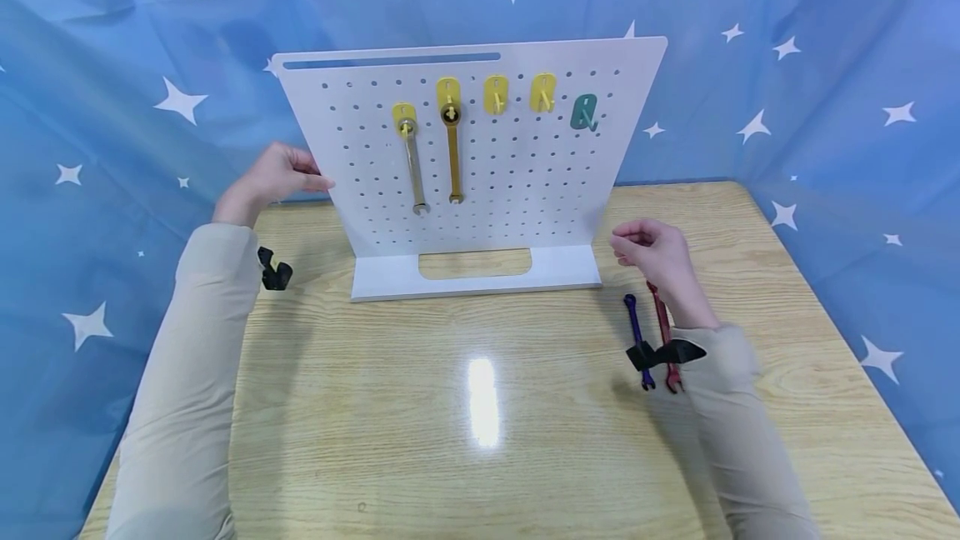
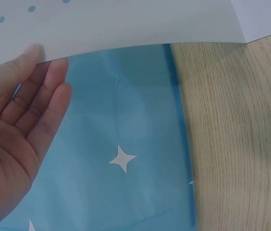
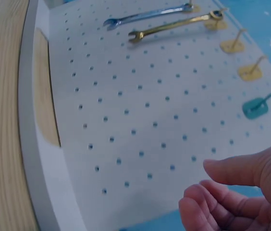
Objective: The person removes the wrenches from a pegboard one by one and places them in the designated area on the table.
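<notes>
A white pegboard [image 1: 517, 227] stands on the table. My left hand [image 1: 277, 173] pinches its left edge, thumb on the front and fingers at the back, as the left wrist view shows. A silver wrench [image 1: 414, 169] and a gold wrench [image 1: 453, 158] hang by their ring ends from yellow hooks. Two more yellow hooks, one of them this hook [image 1: 496, 95], and a green hook [image 1: 584, 112] carry nothing. Beside the board's lower right edge, my right hand [image 1: 652, 252] hovers with loosely bent fingers, holding nothing. Below it lie a purple wrench [image 1: 636, 323] and a red wrench [image 1: 662, 315], partly covered by the wrist strap.
The wooden table [image 1: 360, 407] spreads in front of the board, with a bright light reflection at its middle. A blue curtain [image 1: 720, 82] with white stars hangs behind and along both sides. Black straps sit on both wrists.
</notes>
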A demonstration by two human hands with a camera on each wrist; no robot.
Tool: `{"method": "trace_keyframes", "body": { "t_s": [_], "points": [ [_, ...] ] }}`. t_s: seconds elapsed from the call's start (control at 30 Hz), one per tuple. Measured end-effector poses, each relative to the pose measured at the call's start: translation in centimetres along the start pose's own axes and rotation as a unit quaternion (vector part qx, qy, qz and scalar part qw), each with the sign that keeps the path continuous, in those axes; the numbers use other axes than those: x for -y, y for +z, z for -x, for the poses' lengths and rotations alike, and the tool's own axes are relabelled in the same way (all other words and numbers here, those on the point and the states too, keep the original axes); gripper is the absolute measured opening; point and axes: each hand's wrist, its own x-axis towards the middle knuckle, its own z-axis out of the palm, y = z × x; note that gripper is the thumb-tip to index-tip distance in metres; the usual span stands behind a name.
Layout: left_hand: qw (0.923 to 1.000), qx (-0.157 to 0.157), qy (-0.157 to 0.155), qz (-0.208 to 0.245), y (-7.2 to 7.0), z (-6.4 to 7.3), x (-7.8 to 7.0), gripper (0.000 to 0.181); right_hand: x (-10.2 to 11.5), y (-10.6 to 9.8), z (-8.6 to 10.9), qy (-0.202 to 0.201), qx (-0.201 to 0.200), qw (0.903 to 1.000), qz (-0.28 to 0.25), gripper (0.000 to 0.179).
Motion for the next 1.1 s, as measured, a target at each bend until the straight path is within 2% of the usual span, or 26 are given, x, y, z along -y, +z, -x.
{"method": "trace_keyframes", "body": {
  "t_s": [0.5, 1.1],
  "points": [
    [1.0, -0.003, 0.007, -0.001, 0.1, 0.0, 0.0, 0.022, 3.2, 3.3, -1.2, -0.025, 0.031, 0.9987, -0.034, 0.026],
    [1.0, 0.0, 0.001, -0.006, 0.0, 0.1, 0.0, 0.022, 6.0, 7.9, -2.5, -0.048, 0.073, 0.9927, -0.082, 0.025]
  ]
}}
